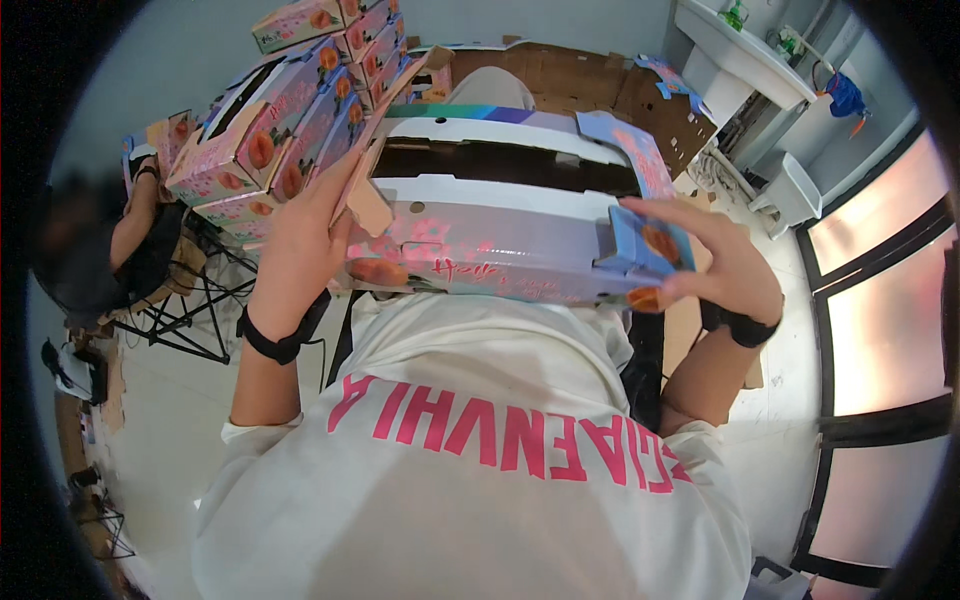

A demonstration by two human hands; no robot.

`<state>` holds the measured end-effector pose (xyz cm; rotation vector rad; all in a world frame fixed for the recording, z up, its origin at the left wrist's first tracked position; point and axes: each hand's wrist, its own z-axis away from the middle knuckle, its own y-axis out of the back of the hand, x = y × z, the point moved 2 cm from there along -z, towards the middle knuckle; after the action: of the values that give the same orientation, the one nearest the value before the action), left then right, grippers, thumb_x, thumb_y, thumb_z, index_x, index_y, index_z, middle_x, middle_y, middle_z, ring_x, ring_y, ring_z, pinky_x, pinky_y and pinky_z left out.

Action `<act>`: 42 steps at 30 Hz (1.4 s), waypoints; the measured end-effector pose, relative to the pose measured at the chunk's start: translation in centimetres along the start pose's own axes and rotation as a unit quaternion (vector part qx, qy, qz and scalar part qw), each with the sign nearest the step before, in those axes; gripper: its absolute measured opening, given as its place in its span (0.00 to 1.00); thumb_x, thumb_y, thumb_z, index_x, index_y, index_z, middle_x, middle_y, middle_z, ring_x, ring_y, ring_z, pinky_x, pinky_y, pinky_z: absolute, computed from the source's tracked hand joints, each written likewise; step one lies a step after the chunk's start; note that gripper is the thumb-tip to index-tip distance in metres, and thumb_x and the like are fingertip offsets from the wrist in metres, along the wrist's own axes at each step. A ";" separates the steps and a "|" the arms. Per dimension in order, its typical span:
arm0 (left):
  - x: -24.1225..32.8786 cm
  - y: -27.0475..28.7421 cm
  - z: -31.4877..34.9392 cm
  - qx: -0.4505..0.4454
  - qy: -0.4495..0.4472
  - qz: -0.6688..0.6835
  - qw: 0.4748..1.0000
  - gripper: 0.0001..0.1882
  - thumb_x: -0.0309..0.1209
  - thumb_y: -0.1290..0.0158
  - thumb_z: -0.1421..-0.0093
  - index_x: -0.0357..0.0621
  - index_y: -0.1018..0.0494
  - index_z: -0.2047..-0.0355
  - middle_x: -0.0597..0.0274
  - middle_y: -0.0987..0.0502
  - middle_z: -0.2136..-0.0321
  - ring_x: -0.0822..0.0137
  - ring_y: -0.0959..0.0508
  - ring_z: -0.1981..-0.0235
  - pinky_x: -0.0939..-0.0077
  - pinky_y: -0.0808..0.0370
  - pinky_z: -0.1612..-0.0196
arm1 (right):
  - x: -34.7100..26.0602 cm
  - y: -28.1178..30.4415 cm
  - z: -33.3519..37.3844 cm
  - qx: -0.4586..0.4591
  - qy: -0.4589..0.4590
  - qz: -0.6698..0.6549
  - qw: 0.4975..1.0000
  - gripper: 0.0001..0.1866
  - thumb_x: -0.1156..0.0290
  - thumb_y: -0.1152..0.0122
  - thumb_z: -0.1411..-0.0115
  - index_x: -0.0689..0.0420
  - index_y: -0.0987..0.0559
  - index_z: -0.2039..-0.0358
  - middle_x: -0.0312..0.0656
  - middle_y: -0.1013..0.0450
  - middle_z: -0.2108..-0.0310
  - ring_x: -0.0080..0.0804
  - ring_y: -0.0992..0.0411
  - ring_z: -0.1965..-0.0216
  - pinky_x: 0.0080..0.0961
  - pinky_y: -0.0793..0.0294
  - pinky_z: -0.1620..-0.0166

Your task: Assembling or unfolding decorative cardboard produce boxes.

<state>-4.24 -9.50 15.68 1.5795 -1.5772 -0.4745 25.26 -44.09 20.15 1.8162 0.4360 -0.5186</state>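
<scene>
A long fruit carton [520, 235], pink and pale violet with printed peaches and blossoms, lies across my lap with a wide dark opening along its top. At its left end, my left hand [305, 240] holds a raised cardboard end flap [372, 195], thumb on the near side and the other fingers partly hidden behind. My right hand [728, 262] grips the right end, with fingers on the upper edge and thumb low by a printed peach. A blue flap [640, 240] is folded out there, and another flap [628, 145] stands up at the far right corner.
Stacked similar cartons [270, 130] rise at the back left. Beside them, a person in dark clothing [110, 245] sits with one arm by another carton. A large brown cardboard box [590, 80] stands ahead. At right are a white sink [750, 50], a white stool [790, 190] and black-framed panels [880, 270].
</scene>
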 end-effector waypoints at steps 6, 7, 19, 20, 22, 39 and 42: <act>-0.6 -0.5 -0.2 0.008 -0.017 0.008 1.000 0.42 0.13 0.53 0.43 0.50 0.31 0.26 0.36 0.18 0.49 0.39 0.16 0.58 0.58 0.19 0.54 | 3.3 4.3 -2.7 0.004 -0.026 -0.018 0.999 0.42 0.50 0.24 0.37 0.61 0.25 0.30 0.49 0.24 0.32 0.38 0.27 0.32 0.38 0.32 0.28; -0.6 -0.7 -0.2 0.000 -0.018 0.021 1.000 0.42 0.13 0.53 0.43 0.50 0.31 0.26 0.36 0.18 0.49 0.39 0.16 0.58 0.58 0.19 0.54 | 4.8 4.2 -4.5 0.018 -0.020 0.010 1.000 0.41 0.50 0.26 0.36 0.61 0.25 0.30 0.49 0.24 0.33 0.37 0.27 0.32 0.37 0.32 0.29; -0.7 -1.1 -0.1 0.022 -0.034 -0.030 0.999 0.37 0.19 0.41 0.40 0.50 0.30 0.28 0.47 0.18 0.42 0.42 0.17 0.48 0.53 0.18 0.49 | 12.0 1.1 -12.8 -0.052 -0.128 0.066 0.988 0.38 0.56 0.21 0.39 0.64 0.21 0.34 0.50 0.17 0.51 0.34 0.22 0.52 0.31 0.24 0.44; -0.8 -1.2 -0.2 0.025 -0.034 -0.029 0.999 0.38 0.19 0.41 0.40 0.50 0.30 0.28 0.48 0.19 0.41 0.42 0.17 0.48 0.53 0.18 0.49 | 12.0 1.1 -12.6 -0.049 -0.132 0.063 0.988 0.39 0.55 0.21 0.39 0.65 0.22 0.34 0.50 0.17 0.52 0.34 0.22 0.52 0.31 0.24 0.44; -0.9 -1.4 -0.4 0.035 -0.037 -0.026 0.998 0.39 0.18 0.41 0.40 0.50 0.31 0.27 0.48 0.19 0.41 0.43 0.17 0.47 0.53 0.18 0.49 | 12.0 1.2 -12.2 -0.043 -0.135 0.065 0.988 0.39 0.55 0.21 0.39 0.66 0.22 0.34 0.50 0.17 0.53 0.33 0.22 0.53 0.31 0.24 0.44; -0.5 -1.7 -1.0 0.057 -0.058 0.015 0.997 0.40 0.14 0.42 0.43 0.48 0.30 0.28 0.46 0.20 0.39 0.42 0.18 0.44 0.54 0.18 0.45 | 12.1 1.5 -10.9 0.019 -0.137 0.063 0.988 0.37 0.58 0.19 0.43 0.68 0.19 0.38 0.43 0.18 0.56 0.28 0.25 0.58 0.28 0.25 0.50; -0.6 -1.8 -1.1 0.061 -0.060 0.015 0.996 0.41 0.13 0.42 0.44 0.48 0.30 0.28 0.45 0.20 0.38 0.42 0.18 0.43 0.54 0.18 0.44 | 11.7 1.5 -10.7 0.029 -0.129 0.065 0.989 0.38 0.57 0.19 0.44 0.67 0.19 0.38 0.43 0.17 0.56 0.29 0.26 0.59 0.28 0.25 0.51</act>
<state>-2.39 -8.86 14.79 1.6426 -1.7462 -0.4727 37.22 -33.82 17.70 1.7894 0.1253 -0.6708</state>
